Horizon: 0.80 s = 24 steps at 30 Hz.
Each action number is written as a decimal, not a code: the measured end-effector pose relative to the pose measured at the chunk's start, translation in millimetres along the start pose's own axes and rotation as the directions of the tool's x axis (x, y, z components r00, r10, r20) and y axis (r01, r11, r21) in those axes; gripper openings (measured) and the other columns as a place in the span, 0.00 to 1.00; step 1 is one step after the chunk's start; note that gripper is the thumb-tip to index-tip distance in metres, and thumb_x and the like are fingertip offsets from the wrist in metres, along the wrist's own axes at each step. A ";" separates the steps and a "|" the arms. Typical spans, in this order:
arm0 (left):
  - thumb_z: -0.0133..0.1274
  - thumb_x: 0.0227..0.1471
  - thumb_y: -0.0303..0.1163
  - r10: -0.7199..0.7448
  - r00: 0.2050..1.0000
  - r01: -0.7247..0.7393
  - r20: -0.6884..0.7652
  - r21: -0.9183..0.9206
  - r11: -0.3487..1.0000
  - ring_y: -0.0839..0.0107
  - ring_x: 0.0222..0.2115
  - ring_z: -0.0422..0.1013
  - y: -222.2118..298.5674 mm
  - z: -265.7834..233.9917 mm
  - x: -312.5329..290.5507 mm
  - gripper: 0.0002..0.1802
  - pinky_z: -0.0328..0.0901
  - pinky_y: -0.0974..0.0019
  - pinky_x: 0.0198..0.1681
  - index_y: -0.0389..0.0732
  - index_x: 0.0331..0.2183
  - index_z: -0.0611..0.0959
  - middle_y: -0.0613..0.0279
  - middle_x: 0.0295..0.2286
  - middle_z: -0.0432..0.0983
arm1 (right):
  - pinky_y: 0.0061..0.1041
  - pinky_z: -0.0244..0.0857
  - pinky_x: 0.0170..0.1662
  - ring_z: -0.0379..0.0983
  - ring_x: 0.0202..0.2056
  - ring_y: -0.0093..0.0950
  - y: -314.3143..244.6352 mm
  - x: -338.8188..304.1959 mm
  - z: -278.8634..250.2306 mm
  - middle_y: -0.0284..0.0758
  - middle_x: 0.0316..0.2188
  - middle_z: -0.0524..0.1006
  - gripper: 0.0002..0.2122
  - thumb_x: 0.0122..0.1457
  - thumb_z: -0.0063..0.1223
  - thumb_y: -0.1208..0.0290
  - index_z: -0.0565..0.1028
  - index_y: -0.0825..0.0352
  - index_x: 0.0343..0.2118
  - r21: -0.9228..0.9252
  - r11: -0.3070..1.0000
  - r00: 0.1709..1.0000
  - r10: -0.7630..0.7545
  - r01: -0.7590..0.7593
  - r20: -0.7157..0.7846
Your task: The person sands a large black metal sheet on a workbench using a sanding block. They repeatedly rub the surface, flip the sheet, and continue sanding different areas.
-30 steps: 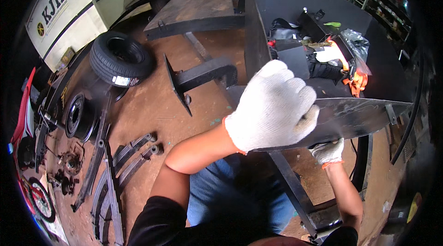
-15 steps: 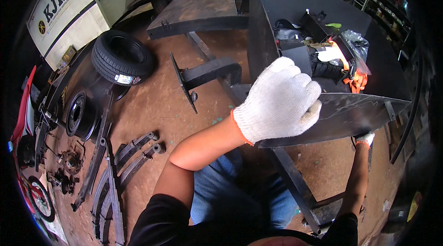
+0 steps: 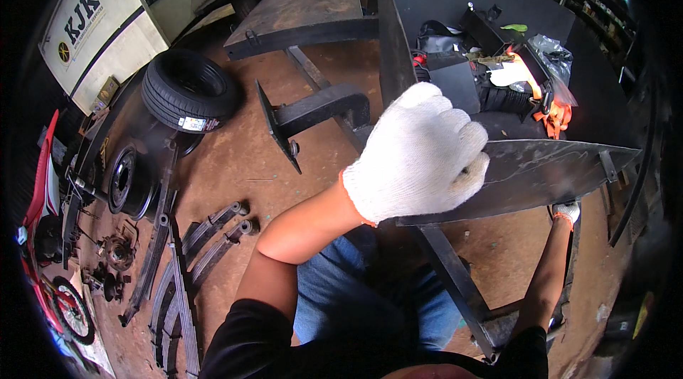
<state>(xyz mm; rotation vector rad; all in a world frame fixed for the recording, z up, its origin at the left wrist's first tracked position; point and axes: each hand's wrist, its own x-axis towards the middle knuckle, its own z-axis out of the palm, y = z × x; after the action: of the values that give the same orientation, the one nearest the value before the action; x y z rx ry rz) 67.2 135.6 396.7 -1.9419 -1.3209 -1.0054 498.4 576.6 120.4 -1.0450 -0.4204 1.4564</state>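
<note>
A big black sheet-metal box with a slanting near wall stands at my right front, on a dark steel frame. My left hand, in a white knitted glove with an orange cuff, is a closed fist at the box's near left corner. Its fingers curl away from view, so what they grip is hidden. Farther right, my right hand, also gloved, reaches up to the lower edge of the near wall by a steel frame bar. Its fingers are mostly out of sight. Orange straps, clear plastic and black parts lie inside the box.
On the left floor are a tyre, a black wheel rim, several leaf springs and a red motorcycle. A steel axle arm with a flat plate juts out ahead. Beyond it stands a flat metal deck.
The view has shifted slightly, and my left fist sits a little farther left in it. My right hand stays at the wall's lower edge. Nothing has visibly been taken up or released.
</note>
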 end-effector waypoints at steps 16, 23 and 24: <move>0.61 0.41 0.38 -0.088 0.988 0.078 0.124 0.084 0.993 0.55 0.21 0.68 4.3 0.3 -0.6 0.08 0.63 0.56 0.29 0.45 0.21 0.85 0.57 0.18 0.72 | 0.40 0.58 0.66 0.65 0.63 0.38 44.8 -53.2 42.6 0.37 0.64 0.69 0.28 0.72 0.35 0.50 0.66 0.64 0.66 0.204 0.976 0.976 0.034 -0.079 0.216; 0.65 0.38 0.34 -0.092 0.993 0.084 0.080 0.095 0.992 0.53 0.23 0.69 5.2 -4.0 -11.8 0.07 0.63 0.55 0.30 0.46 0.25 0.86 0.59 0.21 0.74 | 0.36 0.62 0.63 0.71 0.56 0.36 98.6 -127.9 73.2 0.38 0.58 0.74 0.21 0.73 0.38 0.61 0.70 0.67 0.62 0.146 0.927 0.895 0.279 -0.345 0.348; 0.65 0.37 0.34 -0.051 0.998 0.050 0.036 0.032 0.998 0.53 0.23 0.69 3.8 1.2 -4.0 0.08 0.63 0.55 0.30 0.46 0.25 0.86 0.59 0.21 0.74 | 0.36 0.61 0.64 0.70 0.57 0.37 70.5 -104.9 46.5 0.38 0.60 0.73 0.21 0.74 0.36 0.61 0.69 0.68 0.62 0.166 0.952 0.912 0.181 -0.256 0.369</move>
<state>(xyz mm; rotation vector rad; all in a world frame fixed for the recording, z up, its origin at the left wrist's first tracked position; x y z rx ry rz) 70.2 133.3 392.6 -1.9209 -1.4039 -0.9712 404.8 480.1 126.8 -0.6761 -0.3970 1.8577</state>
